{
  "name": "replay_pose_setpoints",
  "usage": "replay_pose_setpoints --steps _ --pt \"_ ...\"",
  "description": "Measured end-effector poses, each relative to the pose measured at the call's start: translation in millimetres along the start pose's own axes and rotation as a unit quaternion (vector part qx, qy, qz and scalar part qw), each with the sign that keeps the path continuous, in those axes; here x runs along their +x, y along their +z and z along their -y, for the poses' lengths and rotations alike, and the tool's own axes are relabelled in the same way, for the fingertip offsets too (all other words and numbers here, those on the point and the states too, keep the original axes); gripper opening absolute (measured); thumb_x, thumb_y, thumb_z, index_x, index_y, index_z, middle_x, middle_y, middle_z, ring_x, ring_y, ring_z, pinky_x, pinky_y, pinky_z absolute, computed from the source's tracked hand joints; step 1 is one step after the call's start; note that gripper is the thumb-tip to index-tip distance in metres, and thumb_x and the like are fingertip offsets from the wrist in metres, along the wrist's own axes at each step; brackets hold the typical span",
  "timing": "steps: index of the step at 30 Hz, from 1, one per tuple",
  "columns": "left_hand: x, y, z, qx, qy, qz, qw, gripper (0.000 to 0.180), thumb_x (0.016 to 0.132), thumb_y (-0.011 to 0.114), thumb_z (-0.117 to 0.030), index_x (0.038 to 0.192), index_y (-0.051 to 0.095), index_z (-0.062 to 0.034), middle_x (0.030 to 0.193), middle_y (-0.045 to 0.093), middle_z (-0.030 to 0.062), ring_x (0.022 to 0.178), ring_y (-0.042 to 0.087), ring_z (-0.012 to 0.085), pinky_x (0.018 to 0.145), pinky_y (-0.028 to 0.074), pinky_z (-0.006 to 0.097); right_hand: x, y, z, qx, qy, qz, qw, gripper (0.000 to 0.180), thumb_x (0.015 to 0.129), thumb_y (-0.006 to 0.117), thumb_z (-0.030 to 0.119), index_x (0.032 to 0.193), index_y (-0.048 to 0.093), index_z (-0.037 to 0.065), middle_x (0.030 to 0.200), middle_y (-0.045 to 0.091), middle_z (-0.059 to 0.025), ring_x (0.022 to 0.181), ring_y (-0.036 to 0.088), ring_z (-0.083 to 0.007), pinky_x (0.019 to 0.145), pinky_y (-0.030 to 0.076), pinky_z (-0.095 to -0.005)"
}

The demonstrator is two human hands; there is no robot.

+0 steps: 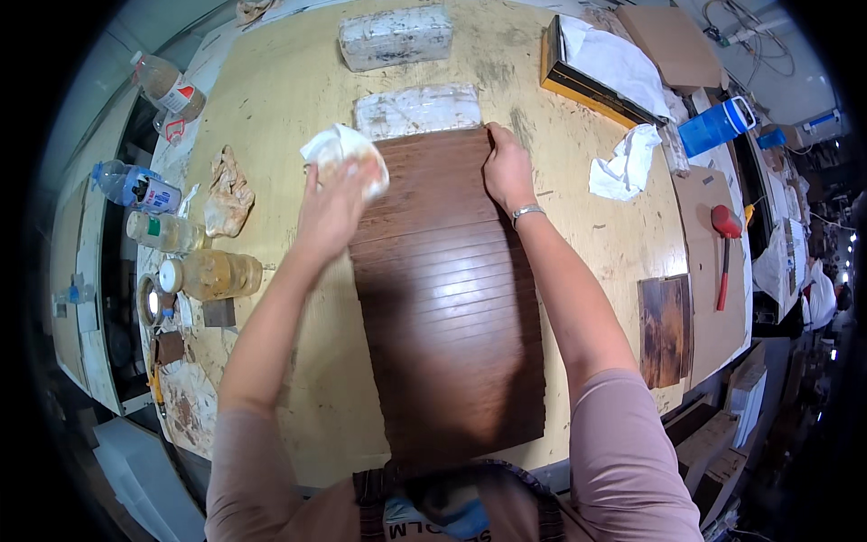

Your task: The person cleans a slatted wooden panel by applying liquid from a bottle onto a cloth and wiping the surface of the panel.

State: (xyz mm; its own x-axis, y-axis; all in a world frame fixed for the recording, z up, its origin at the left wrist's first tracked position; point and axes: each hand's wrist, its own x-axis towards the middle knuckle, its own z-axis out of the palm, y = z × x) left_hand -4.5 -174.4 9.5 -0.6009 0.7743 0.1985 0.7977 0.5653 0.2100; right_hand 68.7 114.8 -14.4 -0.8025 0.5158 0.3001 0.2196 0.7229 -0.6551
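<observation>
A dark brown panel of grooved wooden slats (452, 298) lies lengthwise on the worktable, glossy in the middle. At its far left corner, my left hand (334, 210) is closed on a white cloth stained brown (343, 149), partly over the panel's edge. My right hand (509, 172) rests at the far right corner, its fingers curled along the edge and pressing the panel. Touching or nearly touching the panel's far end is a white wrapped block (417, 110). A second wrapped block (396, 38) stands farther back.
Along the left are several plastic bottles, one with amber liquid (217, 274), and a stained crumpled rag (228, 194). To the right lie a crumpled white cloth (625, 163), a box of white cloths (601, 68), a blue bottle (716, 126), a red mallet (723, 226) and dark boards (664, 330).
</observation>
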Motion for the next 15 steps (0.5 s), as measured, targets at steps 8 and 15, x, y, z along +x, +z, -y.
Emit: replay_pose_setpoints --steps 8,15 --pt "-92 -10 -34 0.004 0.052 -0.02 0.998 0.034 0.1 0.045 -0.01 0.13 0.06 -0.0048 0.135 0.062 0.0119 0.128 0.057 0.0222 0.11 0.039 0.05 3 -1 -6 -0.011 0.004 0.009 1.0 0.044 0.086 0.045 -0.003 0.128 0.059 0.0 0.127 0.061 -0.0234 0.118 0.056 -0.042 0.101 0.046 -0.0433" --pt "-138 -73 -2 -0.399 -0.293 -0.084 0.865 0.035 0.102 0.048 -0.015 0.134 0.057 -0.0046 0.133 0.062 0.0085 0.116 0.063 0.0229 0.1 0.051 0.038 -12 -9 11 -0.152 -0.091 -0.023 0.984 0.043 0.094 0.056 0.02 0.133 0.056 0.003 0.141 0.049 -0.0259 0.128 0.048 -0.0411 0.106 0.039 -0.0482"
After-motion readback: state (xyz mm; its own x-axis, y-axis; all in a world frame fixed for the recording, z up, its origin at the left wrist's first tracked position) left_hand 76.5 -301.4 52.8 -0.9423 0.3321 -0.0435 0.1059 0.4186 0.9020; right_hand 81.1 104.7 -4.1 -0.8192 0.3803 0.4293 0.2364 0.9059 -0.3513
